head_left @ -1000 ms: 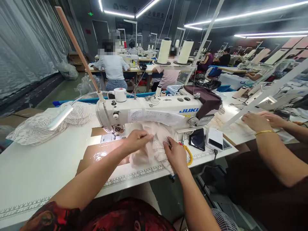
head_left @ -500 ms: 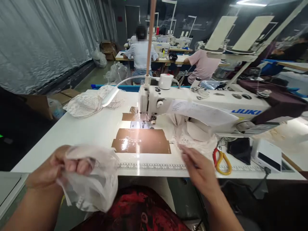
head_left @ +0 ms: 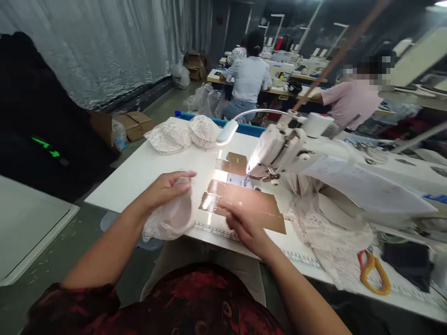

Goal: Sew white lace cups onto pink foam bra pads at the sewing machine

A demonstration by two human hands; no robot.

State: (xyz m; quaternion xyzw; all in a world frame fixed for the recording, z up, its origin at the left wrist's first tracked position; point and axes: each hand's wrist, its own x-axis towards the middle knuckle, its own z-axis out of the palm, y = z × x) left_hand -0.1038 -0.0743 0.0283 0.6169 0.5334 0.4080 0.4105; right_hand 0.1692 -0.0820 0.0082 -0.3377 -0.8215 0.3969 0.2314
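Note:
My left hand [head_left: 166, 190] grips a pale lace bra cup [head_left: 172, 216] between thumb and fingers; the cup hangs at the table's front edge. Over the brown taped sheet [head_left: 251, 199] on the sewing bed hovers my right hand [head_left: 244, 228], a little blurred. Its forefinger points left and the other fingers are partly bent, with nothing seen in them. The needle area of the white sewing machine [head_left: 268, 156] lies just beyond the sheet. To the right of this hand, more pale lace fabric [head_left: 335, 232] is bunched under the machine arm and droops over the front edge.
Several finished-looking lace cups [head_left: 171, 136] lie at the back left of the white table [head_left: 139, 174]. A small lamp [head_left: 227, 132] hangs over it. Yellow-and-red snips [head_left: 373, 274] and a dark flat object [head_left: 407, 263] rest at the right. Co-workers [head_left: 249, 77] sit ahead.
My view has turned left. The left hand has brought the cup up towards the table edge, and the right hand has moved from the bunched lace to over the brown sheet.

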